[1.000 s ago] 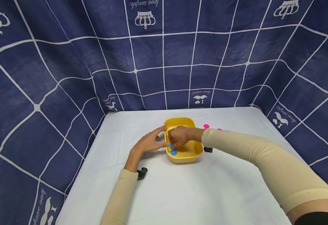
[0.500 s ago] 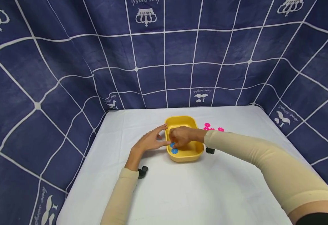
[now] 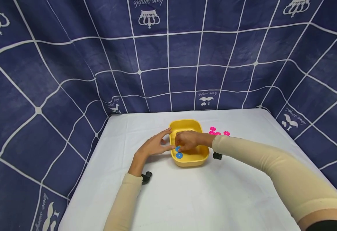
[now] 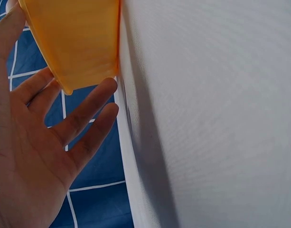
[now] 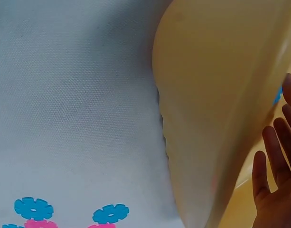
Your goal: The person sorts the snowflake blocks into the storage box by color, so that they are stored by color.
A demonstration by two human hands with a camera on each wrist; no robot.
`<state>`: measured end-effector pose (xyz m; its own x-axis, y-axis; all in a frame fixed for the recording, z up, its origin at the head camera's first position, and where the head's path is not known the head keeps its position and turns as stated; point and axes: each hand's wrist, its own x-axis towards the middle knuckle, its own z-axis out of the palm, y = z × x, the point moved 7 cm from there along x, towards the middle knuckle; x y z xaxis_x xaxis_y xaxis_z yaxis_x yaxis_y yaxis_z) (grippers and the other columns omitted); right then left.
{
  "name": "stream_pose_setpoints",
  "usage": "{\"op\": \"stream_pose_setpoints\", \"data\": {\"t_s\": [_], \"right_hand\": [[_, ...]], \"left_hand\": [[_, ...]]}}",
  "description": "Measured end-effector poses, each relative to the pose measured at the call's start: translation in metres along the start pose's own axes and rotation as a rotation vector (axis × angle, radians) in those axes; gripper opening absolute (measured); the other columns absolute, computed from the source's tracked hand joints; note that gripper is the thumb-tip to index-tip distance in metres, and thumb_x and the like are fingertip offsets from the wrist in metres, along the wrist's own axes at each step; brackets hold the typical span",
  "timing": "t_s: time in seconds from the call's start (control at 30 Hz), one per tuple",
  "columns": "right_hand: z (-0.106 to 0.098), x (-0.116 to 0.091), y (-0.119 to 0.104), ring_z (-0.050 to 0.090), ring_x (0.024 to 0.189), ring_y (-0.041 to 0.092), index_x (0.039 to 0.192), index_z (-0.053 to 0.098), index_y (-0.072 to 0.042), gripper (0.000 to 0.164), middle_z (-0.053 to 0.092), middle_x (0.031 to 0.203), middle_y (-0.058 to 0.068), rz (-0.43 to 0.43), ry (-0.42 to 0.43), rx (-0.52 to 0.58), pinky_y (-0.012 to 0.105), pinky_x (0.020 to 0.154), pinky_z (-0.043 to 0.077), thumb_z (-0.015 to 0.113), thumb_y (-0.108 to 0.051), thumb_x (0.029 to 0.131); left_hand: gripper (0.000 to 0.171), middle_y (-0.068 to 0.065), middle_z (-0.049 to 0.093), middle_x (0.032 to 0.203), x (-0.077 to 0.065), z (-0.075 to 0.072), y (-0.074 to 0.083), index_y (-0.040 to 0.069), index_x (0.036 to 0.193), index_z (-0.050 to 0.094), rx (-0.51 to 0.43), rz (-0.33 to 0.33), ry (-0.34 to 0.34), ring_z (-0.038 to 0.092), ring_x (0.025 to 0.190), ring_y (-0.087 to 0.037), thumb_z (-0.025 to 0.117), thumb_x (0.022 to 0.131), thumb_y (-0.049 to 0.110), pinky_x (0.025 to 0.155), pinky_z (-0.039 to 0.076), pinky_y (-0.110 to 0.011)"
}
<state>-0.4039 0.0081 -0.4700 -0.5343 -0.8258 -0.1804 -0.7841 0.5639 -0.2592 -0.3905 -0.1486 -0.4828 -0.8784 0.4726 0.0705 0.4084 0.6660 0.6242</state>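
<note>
A yellow rectangular box [image 3: 189, 160] stands on the white table. My left hand [image 3: 153, 144] is at its left side, thumb and fingertips at the rim; in the left wrist view the fingers spread loosely by the box's corner [image 4: 76, 42]. My right hand [image 3: 187, 140] reaches down into the box, its thumb and index fingertips at a blue snowflake building disc [image 3: 178, 149]. In the right wrist view this disc [image 5: 278, 96] shows as a sliver between thumb and index, with the other fingers apart. A second blue disc [image 3: 179, 155] lies just nearer in the box.
Several pink snowflake discs [image 3: 212, 129] lie on the table right of the box, partly behind the right forearm. The right wrist view shows blue discs [image 5: 34, 209] among pink ones [image 5: 41, 223]. Blue gridded curtains [image 3: 185, 54] surround the white table [image 3: 180, 199].
My right hand shifts slightly right within the box, and its sleeve with it. My left hand stays at the rim. More pink discs show past the right forearm than before.
</note>
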Motion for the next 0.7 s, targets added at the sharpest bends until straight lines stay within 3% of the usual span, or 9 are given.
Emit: {"op": "stream_pose_setpoints", "data": {"t_s": [0.43, 0.7], "right_hand": [[-0.024, -0.012, -0.006, 0.069, 0.120, 0.030, 0.128, 0.075, -0.012, 0.038, 0.071, 0.130, 0.008, -0.025, 0.123, -0.059, 0.046, 0.105, 0.055, 0.079, -0.036, 0.098], [-0.041, -0.023, -0.009, 0.069, 0.120, 0.027, 0.129, 0.076, -0.016, 0.039, 0.072, 0.131, 0.005, -0.029, 0.222, -0.080, 0.043, 0.105, 0.054, 0.079, -0.038, 0.097]], "left_hand": [[0.088, 0.016, 0.047, 0.165, -0.001, 0.001, -0.002, 0.039, 0.167, 0.040, -0.004, -0.019, 0.003, 0.069, 0.116, -0.017, 0.078, 0.091, 0.064, 0.099, 0.054, -0.051], [0.090, 0.015, 0.050, 0.163, -0.001, 0.002, -0.001, 0.042, 0.166, 0.038, 0.004, -0.028, -0.003, 0.069, 0.114, -0.013, 0.075, 0.090, 0.071, 0.099, 0.054, -0.050]]}}
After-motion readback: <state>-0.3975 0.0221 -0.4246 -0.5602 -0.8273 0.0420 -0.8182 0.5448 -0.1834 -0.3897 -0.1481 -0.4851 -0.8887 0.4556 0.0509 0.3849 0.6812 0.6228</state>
